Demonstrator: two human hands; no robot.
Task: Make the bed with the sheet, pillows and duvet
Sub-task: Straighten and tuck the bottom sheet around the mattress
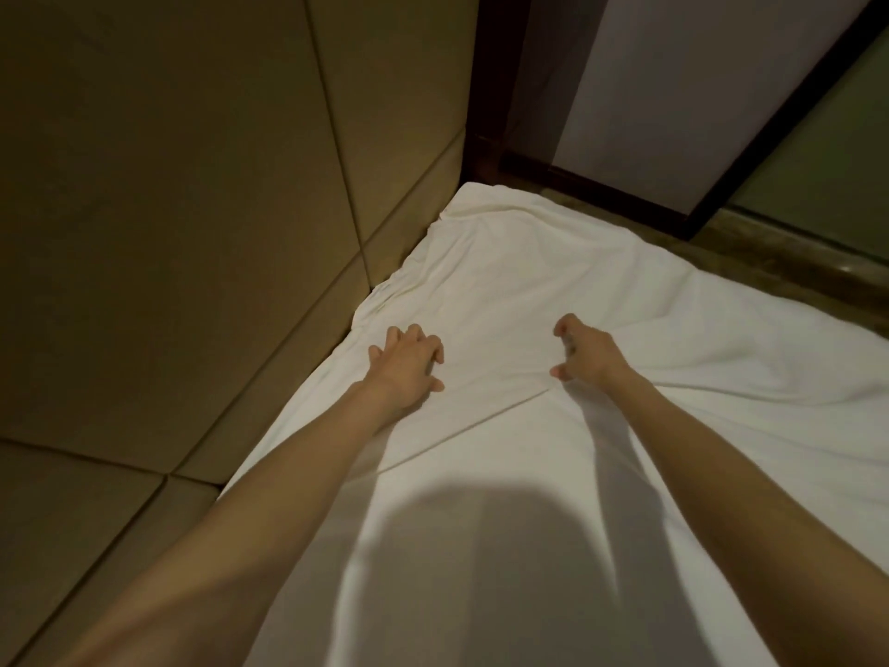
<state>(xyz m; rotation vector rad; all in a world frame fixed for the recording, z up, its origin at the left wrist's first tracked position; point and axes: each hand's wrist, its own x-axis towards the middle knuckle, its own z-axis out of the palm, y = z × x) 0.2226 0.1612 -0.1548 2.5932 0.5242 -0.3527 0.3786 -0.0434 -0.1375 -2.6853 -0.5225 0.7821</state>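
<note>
Two grips on the sheet (529,243): left grip (409,361) spread, pressing; right grip (584,353) pinching it.

I can see one white sheet (529,281). There is one left hand (406,363) and one right hand (584,351), so two hands. One padded wall (168,185) too.

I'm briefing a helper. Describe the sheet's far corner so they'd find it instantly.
Follow the tan padded wall along the left edge of the white sheet. Where the padding meets the dark wooden frame sits the far corner, rounded, the only sheet corner in view.
</note>
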